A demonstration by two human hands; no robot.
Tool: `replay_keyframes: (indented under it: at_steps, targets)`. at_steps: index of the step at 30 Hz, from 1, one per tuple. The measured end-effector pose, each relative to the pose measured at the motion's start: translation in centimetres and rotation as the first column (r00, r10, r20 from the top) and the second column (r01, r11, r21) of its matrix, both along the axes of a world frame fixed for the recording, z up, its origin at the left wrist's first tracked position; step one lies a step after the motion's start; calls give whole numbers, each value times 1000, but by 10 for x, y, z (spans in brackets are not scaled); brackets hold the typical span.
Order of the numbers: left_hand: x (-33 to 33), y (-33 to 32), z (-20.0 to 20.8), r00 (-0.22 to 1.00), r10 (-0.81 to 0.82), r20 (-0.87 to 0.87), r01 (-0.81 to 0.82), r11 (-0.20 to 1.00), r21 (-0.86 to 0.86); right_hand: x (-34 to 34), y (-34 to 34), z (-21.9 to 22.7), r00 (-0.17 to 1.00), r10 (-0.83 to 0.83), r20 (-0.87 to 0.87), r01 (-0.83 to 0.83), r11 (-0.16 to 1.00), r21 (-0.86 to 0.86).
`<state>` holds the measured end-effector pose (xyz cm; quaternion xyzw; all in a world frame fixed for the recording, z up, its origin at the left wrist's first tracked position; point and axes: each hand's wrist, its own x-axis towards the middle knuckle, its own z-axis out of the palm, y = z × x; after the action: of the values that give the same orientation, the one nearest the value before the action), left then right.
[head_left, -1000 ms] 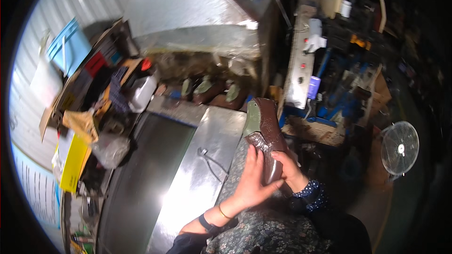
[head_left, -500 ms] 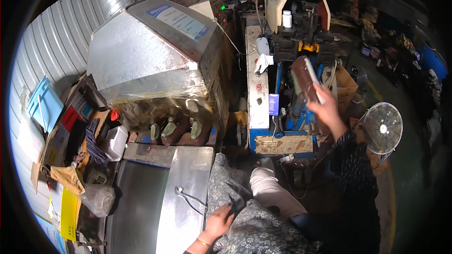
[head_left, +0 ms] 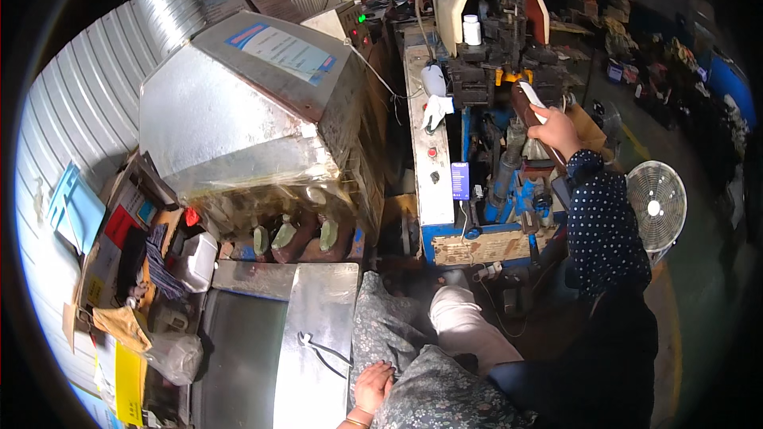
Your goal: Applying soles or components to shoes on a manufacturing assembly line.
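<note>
My right hand (head_left: 555, 132) reaches out over the blue machine (head_left: 517, 191), closed around a brown shoe upper (head_left: 522, 105). A white strip runs along the piece's upper side, and part of it is hidden behind my fingers. The piece sits tilted just in front of the machine's yellow part (head_left: 509, 77). On my lap, my left hand (head_left: 372, 388) lies on the flowered grey apron (head_left: 429, 389), fingers extended and holding nothing. Lasting pliers (head_left: 322, 347) rest on the metal plate (head_left: 314, 294) left of my lap.
Several brown uppers on green lasts (head_left: 294, 240) stand beneath a metal hood (head_left: 238, 119) at left. A standing fan (head_left: 654, 206) is at right. A white bottle (head_left: 471, 30) and white control panel (head_left: 429, 175) are on the machine. A cluttered shelf (head_left: 151, 270) lines the left wall.
My right hand has carried the shoe upper farther away, toward the machine's yellow part. My left hand has shifted slightly down on the apron. The view has turned a little.
</note>
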<state>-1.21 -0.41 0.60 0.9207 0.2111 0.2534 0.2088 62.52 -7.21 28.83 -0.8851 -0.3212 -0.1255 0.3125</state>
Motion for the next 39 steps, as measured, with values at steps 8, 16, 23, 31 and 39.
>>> replay_keyframes:
  at_steps: [8, 16, 23, 31, 39]
  targets:
    - [8, -3, 4, 1000, 9, -17, -8, 1000, 18, -34, 21, -2, 991, -132, -9, 120, 924, -363]
    - [11, -10, 5, 1000, 14, -15, -14, 1000, 21, -43, 12, -31, 990, -121, 65, 135, 945, -297]
    - [14, -10, 7, 1000, 16, -20, -15, 999, 50, -41, 18, -27, 993, -98, 73, 112, 967, -228]
    - [45, 13, 85, 949, 311, 39, -204, 707, -677, -2, 50, -10, 993, -114, -10, 106, 947, -304]
    - [65, -32, 273, 373, -280, 885, 527, 849, 46, 27, 71, 8, 987, -158, -18, 141, 924, -355]
